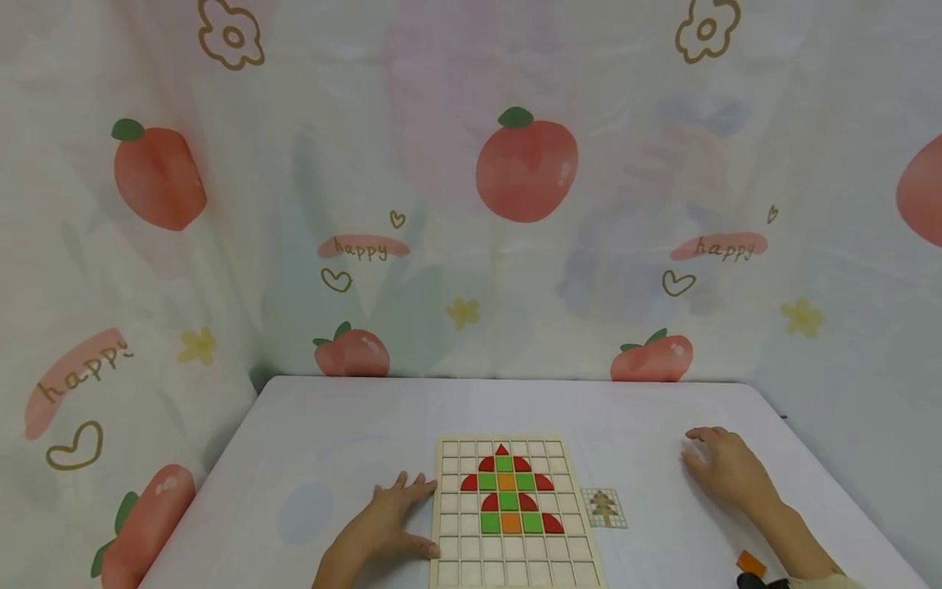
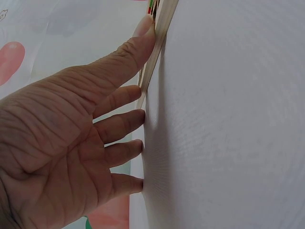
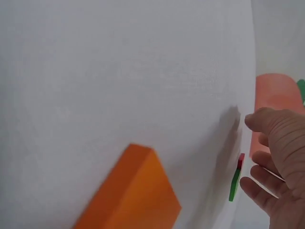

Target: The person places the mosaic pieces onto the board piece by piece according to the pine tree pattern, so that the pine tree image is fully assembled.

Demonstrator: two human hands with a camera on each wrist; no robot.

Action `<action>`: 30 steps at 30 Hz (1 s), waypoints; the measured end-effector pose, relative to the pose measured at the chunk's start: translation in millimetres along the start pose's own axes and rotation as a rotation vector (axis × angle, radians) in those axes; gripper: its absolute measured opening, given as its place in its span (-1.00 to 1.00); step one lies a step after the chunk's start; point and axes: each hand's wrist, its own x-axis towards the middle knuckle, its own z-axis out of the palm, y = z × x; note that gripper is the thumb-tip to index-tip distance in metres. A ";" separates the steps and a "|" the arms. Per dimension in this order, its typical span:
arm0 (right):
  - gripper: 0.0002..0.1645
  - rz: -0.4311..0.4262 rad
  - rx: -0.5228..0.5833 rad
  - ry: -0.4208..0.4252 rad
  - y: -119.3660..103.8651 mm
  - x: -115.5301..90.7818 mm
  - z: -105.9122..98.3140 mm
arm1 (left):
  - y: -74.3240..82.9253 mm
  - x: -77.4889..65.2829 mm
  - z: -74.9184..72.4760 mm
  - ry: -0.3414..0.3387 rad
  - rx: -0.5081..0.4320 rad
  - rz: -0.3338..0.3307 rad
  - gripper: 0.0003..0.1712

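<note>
A wooden grid board (image 1: 471,550) lies on the table, with red, green and orange tiles set in a tree shape. At its left edge rests my left hand (image 1: 379,523), fingers spread; the left wrist view shows the thumb against the board's side (image 2: 164,24). My right hand (image 1: 724,466) is over the table's right side, fingers loosely bent, holding nothing visible. Close by its fingers, the right wrist view has a green piece (image 3: 234,185) and a red piece (image 3: 241,161); the head view hides both. An orange block (image 1: 751,563) sits beside the right forearm.
A small card (image 1: 605,508) printed with a tree pattern lies just right of the board. Something black (image 1: 751,582) shows at the bottom edge, by the right sleeve. Patterned cloth walls (image 1: 515,270) rise behind and beside the white table (image 1: 353,401).
</note>
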 end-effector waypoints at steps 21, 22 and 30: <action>-0.54 0.154 -0.015 0.020 24.6 16.2 6.8 | -0.8 0.8 2.2 0.011 -0.006 -0.011 0.06; -0.56 0.146 -0.016 0.027 23.8 16.4 6.2 | -0.6 0.8 2.0 0.012 -0.005 -0.014 0.07; -0.60 0.150 -0.022 0.027 21.8 16.7 5.8 | -0.8 2.8 2.2 0.003 0.003 -0.032 0.06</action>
